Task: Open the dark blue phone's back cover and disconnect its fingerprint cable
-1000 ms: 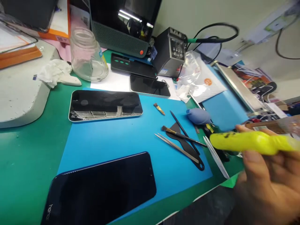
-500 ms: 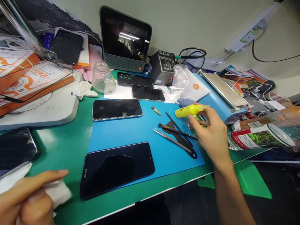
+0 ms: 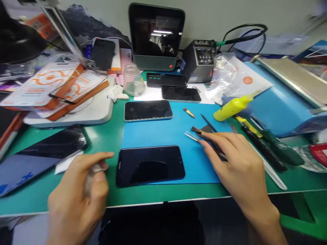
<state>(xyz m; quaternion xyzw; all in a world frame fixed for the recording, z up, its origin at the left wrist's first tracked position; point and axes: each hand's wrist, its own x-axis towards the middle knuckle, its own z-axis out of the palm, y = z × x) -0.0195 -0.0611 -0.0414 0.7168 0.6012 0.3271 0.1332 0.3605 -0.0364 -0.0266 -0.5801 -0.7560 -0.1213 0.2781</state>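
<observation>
1. Left grip (image 3: 76, 194) – curled round a pale blurred wad (image 3: 90, 178), left of the dark phone (image 3: 150, 166).
2. Right grip (image 3: 237, 163) – narrow, fingertips at the tweezers (image 3: 195, 139); we can't tell if they're pinched.
3. We see the phone screen-up, mostly on the blue mat (image 3: 155, 134), atop the desk (image 3: 143, 194).

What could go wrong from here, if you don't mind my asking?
The right hand is at the tweezers, whose points lie near the front phone; a slip might scratch its screen. That phone also lies close to the front edge of the table, so a nudge could perhaps send it off. The yellow bottle beside the tools might get bumped.
</observation>
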